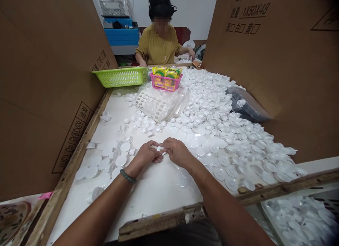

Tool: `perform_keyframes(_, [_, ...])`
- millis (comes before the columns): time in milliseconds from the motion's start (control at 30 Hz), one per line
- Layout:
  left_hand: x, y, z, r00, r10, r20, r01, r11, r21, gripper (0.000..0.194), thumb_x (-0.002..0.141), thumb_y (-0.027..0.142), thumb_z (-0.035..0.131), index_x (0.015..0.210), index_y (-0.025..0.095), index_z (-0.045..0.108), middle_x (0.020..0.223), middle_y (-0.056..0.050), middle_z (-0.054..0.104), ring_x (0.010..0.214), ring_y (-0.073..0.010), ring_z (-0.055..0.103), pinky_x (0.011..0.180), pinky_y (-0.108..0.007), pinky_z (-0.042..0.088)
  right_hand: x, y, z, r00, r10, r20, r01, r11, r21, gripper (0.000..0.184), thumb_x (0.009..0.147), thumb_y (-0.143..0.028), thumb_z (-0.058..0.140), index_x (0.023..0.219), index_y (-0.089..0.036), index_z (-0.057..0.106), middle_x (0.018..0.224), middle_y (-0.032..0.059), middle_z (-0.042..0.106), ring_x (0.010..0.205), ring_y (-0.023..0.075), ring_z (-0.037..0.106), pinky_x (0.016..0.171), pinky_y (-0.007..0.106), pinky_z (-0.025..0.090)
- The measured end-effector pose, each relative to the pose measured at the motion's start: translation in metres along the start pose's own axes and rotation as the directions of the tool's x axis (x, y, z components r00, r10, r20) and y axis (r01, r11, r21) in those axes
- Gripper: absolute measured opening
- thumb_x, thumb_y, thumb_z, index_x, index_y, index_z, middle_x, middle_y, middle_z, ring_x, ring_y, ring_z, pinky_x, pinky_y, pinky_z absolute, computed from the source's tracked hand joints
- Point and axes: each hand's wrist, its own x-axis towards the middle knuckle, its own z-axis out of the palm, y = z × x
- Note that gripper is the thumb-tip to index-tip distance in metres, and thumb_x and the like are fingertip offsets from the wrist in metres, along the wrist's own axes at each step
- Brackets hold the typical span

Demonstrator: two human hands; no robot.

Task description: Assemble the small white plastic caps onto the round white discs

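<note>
From where I stood, the one camera sat on the wearer's head, facing forward and steeply down over a white, wood-edged tabletop [152, 191]. It was close above the bare forearms [106, 203], which entered from the bottom edge, with the left hand [148, 152] and right hand [176, 151] below mid-view. Tall brown cardboard panels [47, 80] flanked its sightline, which reached a person in a mustard-yellow top [160, 46] across the table

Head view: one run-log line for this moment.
left hand: fingertips on white piece | right hand: same piece | right: heap of white pieces | beyond: pink basket
</note>
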Motion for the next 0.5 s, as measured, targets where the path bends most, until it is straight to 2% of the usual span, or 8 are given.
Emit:
perform_keyframes(167, [-0.0001, -0.0001, -0.0028, 1.000, -0.029, 0.006, 0.029, 0.998, -0.047, 0.030, 0.072, 0.032, 0.067, 0.087, 0.012, 0.050, 0.059, -0.005, 0.064, 0.050, -0.0103, 0.059, 0.054, -0.022, 0.050, 0.0001, 0.0002, -0.0006, 0.999, 0.033, 0.014, -0.033, 0.999, -0.037, 0.027, 0.083, -0.013, 0.054, 0.107, -0.023, 0.063, 0.094, 0.0044, 0.061, 0.089, 0.0148, 0.054, 0.073, 0.025, 0.041])
perform_keyframes(367, [0.0030, -0.0010, -0.0001, 0.997, -0.051, -0.066, 0.050, 0.998, -0.030, 0.031, 0.072, 0.032, 0.069, 0.085, 0.013, 0.047, 0.053, -0.003, 0.062, 0.046, -0.0118, 0.059, 0.048, -0.022, 0.049, 0.0026, -0.0020, -0.0022, 0.996, 0.089, 0.022, -0.086, 0.989, -0.119, 0.016, 0.081, -0.021, 0.060, 0.096, -0.020, 0.066, 0.077, 0.0025, 0.059, 0.078, 0.0147, 0.053, 0.065, 0.024, 0.037])
perform_keyframes(500, [0.0076, -0.0032, -0.0009, 0.998, -0.050, -0.049, 0.050, 0.999, 0.002, 0.026, 0.074, 0.026, 0.066, 0.084, 0.014, 0.046, 0.050, -0.002, 0.061, 0.044, -0.0124, 0.058, 0.046, -0.022, 0.048, 0.0052, -0.0010, -0.0019, 0.989, 0.145, 0.020, -0.143, 0.988, -0.061, 0.015, 0.076, -0.023, 0.065, 0.091, -0.019, 0.068, 0.072, 0.0010, 0.058, 0.072, 0.0136, 0.052, 0.062, 0.023, 0.036])
